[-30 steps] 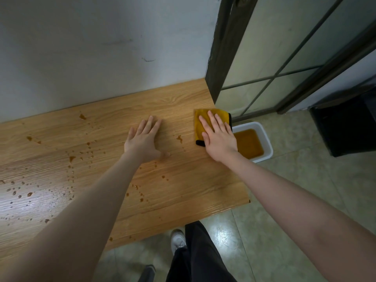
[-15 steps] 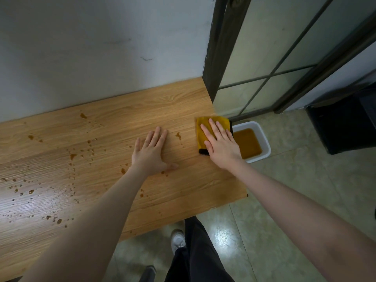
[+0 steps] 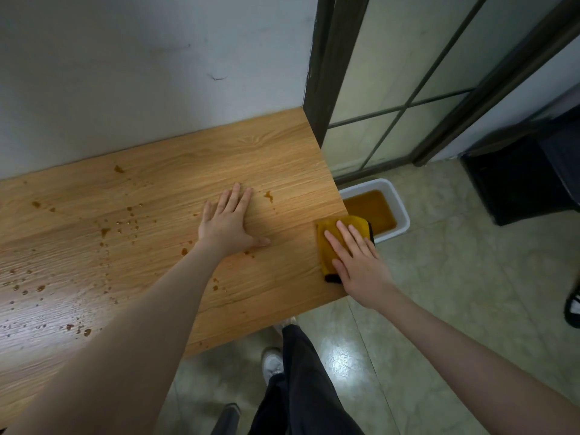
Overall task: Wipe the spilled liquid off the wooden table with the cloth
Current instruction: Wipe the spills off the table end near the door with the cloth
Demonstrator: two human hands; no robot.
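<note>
Cloth: the yellow cloth (image 3: pixel 332 243), dark-edged, lies flat on the desk at its right edge, its far corner reaching past that edge over the tub.
Right hand: the right hand (image 3: pixel 357 265) presses down on the cloth with straight, slightly spread fingers; nothing is pinched.
Left hand: the left hand (image 3: pixel 227 226) lies flat on the bare wood, left of the cloth and apart from it, fingers straight and close together, thumb out toward the cloth.
Spilled liquid: brown drops (image 3: pixel 119 226) are scattered left of the cloth, most beyond the left hand; one larger spot (image 3: pixel 268 196) sits just beyond that hand's fingertips.
Desk: the wooden desk (image 3: pixel 266 146) stands against a pale wall.
Tub: a white tub (image 3: pixel 403 215) of brown liquid stands on the tiled floor, just right of the cloth.
</note>
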